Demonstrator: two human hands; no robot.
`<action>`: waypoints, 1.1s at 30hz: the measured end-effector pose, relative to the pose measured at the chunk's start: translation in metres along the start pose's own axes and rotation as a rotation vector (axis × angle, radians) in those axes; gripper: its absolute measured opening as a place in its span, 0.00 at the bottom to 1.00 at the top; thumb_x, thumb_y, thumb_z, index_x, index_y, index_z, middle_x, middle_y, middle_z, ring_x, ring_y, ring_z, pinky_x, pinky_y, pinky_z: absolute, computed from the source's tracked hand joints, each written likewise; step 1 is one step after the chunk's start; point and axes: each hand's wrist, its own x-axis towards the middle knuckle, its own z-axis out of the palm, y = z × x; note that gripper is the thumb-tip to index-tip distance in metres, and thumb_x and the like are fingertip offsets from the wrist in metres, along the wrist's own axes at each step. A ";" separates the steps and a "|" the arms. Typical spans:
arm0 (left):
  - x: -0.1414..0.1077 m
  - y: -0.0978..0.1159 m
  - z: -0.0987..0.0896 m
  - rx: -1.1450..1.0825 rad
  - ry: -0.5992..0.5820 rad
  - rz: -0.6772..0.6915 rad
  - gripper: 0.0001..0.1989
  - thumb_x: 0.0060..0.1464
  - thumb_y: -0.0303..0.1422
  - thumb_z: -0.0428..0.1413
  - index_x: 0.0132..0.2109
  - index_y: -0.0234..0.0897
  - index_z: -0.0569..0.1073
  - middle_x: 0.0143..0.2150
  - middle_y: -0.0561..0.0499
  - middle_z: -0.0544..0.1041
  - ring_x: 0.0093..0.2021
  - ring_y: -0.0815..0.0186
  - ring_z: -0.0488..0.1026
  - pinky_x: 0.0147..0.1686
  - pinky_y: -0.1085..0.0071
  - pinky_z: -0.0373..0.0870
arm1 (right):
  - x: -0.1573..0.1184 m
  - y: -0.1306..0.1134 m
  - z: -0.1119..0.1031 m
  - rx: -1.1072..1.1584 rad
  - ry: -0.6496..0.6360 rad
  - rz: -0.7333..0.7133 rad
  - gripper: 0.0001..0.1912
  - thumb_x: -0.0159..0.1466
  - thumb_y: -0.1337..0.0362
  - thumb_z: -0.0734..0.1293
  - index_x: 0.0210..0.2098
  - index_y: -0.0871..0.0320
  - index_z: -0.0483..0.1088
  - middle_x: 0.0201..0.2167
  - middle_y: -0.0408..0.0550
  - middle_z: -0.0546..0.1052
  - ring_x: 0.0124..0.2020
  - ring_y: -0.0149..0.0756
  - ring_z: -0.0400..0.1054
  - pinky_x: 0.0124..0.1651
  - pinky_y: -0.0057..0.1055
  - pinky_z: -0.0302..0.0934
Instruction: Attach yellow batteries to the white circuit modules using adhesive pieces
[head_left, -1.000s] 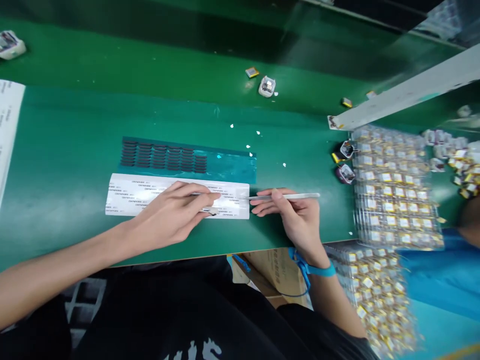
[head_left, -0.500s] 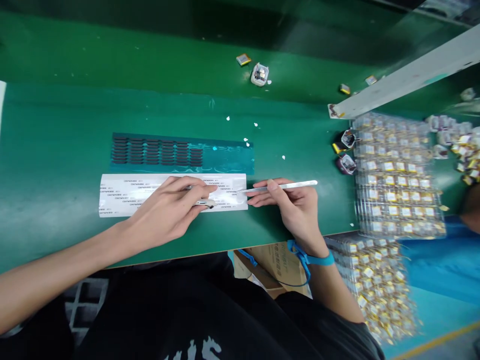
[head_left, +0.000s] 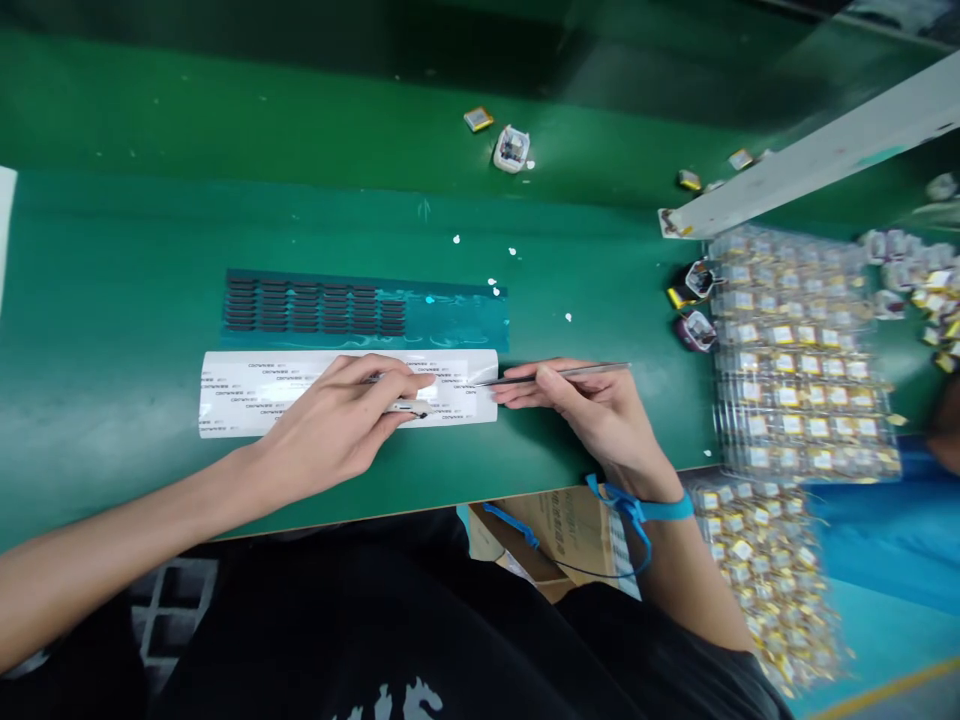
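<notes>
My left hand (head_left: 352, 405) lies over a white printed backing sheet (head_left: 232, 400), its fingers curled round a small white part (head_left: 405, 406) with a dark end. Most of that part is hidden by the fingers. In my right hand (head_left: 592, 405) a pair of metal tweezers (head_left: 559, 373) is pinched between thumb and fingers, its tips over the sheet's right end. Just beyond the sheet lies a blue film strip (head_left: 457, 318) with rows of thin black pieces (head_left: 304, 308) on its left and middle.
Several white dots are scattered on the green bench (head_left: 112, 300). A white square housing (head_left: 511, 149) and a yellow-edged battery (head_left: 478, 119) lie at the back. Stacked clear trays (head_left: 802, 350) of parts stand right, beside a white post (head_left: 810, 140) and a person's blue sleeve (head_left: 885, 540).
The tweezers have rolled in my right hand, so their shaft looks darker and narrower. My right wrist has shifted slightly right. The left hand stays in place on the sheet.
</notes>
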 end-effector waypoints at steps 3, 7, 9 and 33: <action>0.000 0.000 0.000 -0.008 0.007 -0.001 0.13 0.73 0.27 0.48 0.58 0.32 0.72 0.55 0.41 0.81 0.57 0.56 0.79 0.53 0.60 0.75 | 0.001 0.004 -0.005 0.027 -0.036 0.005 0.15 0.69 0.49 0.75 0.42 0.54 0.85 0.37 0.50 0.87 0.39 0.40 0.84 0.46 0.30 0.81; 0.000 0.000 0.000 0.004 0.012 0.021 0.13 0.72 0.25 0.49 0.59 0.32 0.72 0.56 0.41 0.82 0.57 0.56 0.79 0.52 0.61 0.76 | 0.001 0.009 -0.008 0.019 -0.011 0.006 0.17 0.68 0.47 0.75 0.42 0.55 0.85 0.37 0.52 0.86 0.40 0.43 0.84 0.47 0.33 0.82; -0.001 -0.001 0.001 0.032 0.026 0.056 0.14 0.71 0.24 0.49 0.59 0.31 0.71 0.54 0.40 0.82 0.57 0.55 0.79 0.51 0.61 0.76 | 0.002 0.010 -0.008 0.041 0.012 0.007 0.19 0.67 0.45 0.76 0.41 0.55 0.85 0.37 0.53 0.86 0.39 0.43 0.84 0.46 0.35 0.83; 0.003 0.009 -0.027 -1.027 0.145 -0.494 0.23 0.58 0.36 0.69 0.59 0.36 0.77 0.45 0.46 0.87 0.41 0.55 0.87 0.45 0.61 0.87 | 0.038 -0.039 0.083 0.098 -0.114 -0.421 0.16 0.76 0.50 0.66 0.40 0.52 0.79 0.34 0.44 0.85 0.30 0.36 0.82 0.31 0.29 0.79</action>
